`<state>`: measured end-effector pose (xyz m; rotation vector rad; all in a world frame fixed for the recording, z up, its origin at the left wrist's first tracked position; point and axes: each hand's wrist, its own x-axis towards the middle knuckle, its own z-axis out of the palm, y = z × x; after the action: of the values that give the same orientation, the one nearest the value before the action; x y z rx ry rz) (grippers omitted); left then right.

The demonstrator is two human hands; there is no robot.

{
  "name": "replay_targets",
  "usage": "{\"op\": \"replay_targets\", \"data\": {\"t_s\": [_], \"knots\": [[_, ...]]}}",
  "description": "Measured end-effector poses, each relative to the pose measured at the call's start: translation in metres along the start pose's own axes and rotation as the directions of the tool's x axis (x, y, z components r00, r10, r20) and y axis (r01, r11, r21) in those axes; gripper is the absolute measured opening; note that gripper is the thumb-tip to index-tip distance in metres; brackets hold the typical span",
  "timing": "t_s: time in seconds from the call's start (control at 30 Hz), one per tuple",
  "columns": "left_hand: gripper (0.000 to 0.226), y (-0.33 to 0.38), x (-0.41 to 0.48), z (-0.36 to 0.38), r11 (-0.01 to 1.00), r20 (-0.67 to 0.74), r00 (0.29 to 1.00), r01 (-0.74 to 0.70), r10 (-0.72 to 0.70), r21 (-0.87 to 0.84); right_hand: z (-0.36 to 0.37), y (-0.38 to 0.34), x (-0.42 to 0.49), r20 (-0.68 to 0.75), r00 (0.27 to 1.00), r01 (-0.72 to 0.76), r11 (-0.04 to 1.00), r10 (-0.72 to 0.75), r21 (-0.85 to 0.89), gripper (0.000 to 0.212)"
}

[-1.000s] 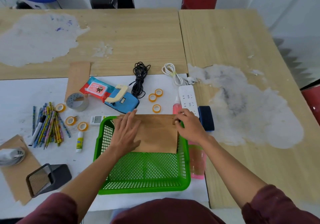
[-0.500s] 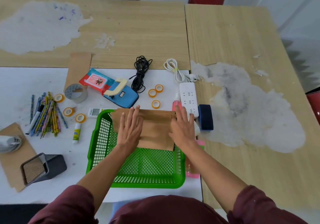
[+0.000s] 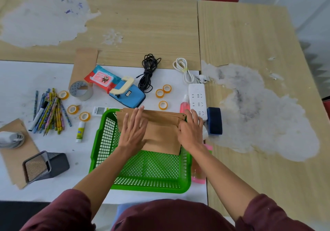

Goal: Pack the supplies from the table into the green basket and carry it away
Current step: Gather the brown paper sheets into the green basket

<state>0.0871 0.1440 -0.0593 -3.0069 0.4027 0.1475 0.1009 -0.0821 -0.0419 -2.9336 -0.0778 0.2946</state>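
Now both hands (image 3: 133, 132) (image 3: 190, 132) flat on brown envelopes (image 3: 160, 132), against green basket (image 3: 148, 188) far rim.

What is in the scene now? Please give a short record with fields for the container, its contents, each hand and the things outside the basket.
container: green basket, near the person
contents: brown envelopes, at its far end
left hand: flat on the envelopes
right hand: straight fingers on their right edge
outside basket: pencils, glue stick, power strip, black cable
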Motion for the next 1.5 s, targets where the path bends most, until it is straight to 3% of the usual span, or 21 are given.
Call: {"op": "replay_targets", "data": {"t_s": [0.07,0.17,0.3,0.47,0.6,0.67,0.77,0.97,1.17,1.3,1.4,1.5], "knots": [[0.089,-0.002,0.003,0.000,0.999,-0.049,0.999,-0.021,0.020,-0.025,-0.002,0.003,-0.004,-0.118,0.992,0.053,0.993,-0.041,0.105,0.008],[0.096,-0.007,0.010,-0.007,0.998,-0.081,0.996,-0.040,0.036,-0.045,-0.005,0.007,-0.009,-0.361,0.926,0.180,0.970,-0.111,0.164,0.014],[0.084,-0.009,0.025,-0.021,0.995,-0.062,0.998,0.001,-0.008,-0.103,-0.009,0.013,-0.002,-0.422,0.900,0.225,0.947,-0.113,0.228,0.012],[0.049,-0.013,0.039,-0.025,0.998,-0.070,0.998,-0.015,0.010,-0.069,-0.008,0.017,0.006,-0.367,0.915,0.279,0.920,-0.167,0.275,0.009],[0.036,-0.017,0.039,-0.025,0.997,-0.092,0.996,-0.012,0.004,-0.081,-0.011,0.016,0.010,-0.353,0.920,0.277,0.921,-0.171,0.274,0.008],[0.037,-0.017,0.039,-0.025,0.997,-0.085,0.996,-0.006,0.000,-0.073,-0.011,0.013,0.012,-0.251,0.957,0.219,0.927,-0.145,0.303,0.018],[0.041,-0.015,0.038,-0.024,0.998,-0.067,0.998,0.009,-0.013,-0.055,-0.009,0.006,0.015,-0.126,0.982,0.161,0.968,-0.139,0.194,0.056],[0.052,-0.020,0.037,-0.024,0.996,-0.017,1.000,-0.001,-0.001,-0.092,-0.013,-0.031,0.025,-0.144,0.962,0.229,0.973,-0.232,-0.036,0.058],[0.077,-0.054,0.011,-0.030,0.989,-0.011,0.996,0.089,-0.090,-0.114,-0.017,-0.084,0.047,0.032,0.933,0.360,0.928,-0.359,-0.099,0.059],[0.081,-0.096,-0.018,-0.028,0.947,-0.045,0.986,0.142,-0.162,-0.288,-0.014,-0.125,0.054,0.078,0.898,0.439,0.891,-0.432,-0.116,0.058],[0.075,-0.127,-0.035,-0.028,0.834,-0.061,0.963,0.193,-0.261,-0.517,-0.012,-0.159,0.057,0.084,0.872,0.489,0.867,-0.482,-0.093,0.057],[0.064,-0.162,-0.052,-0.027,0.755,-0.046,0.933,0.258,-0.356,-0.602,-0.009,-0.197,0.059,0.087,0.852,0.522,0.851,-0.517,-0.059,0.058]]}}
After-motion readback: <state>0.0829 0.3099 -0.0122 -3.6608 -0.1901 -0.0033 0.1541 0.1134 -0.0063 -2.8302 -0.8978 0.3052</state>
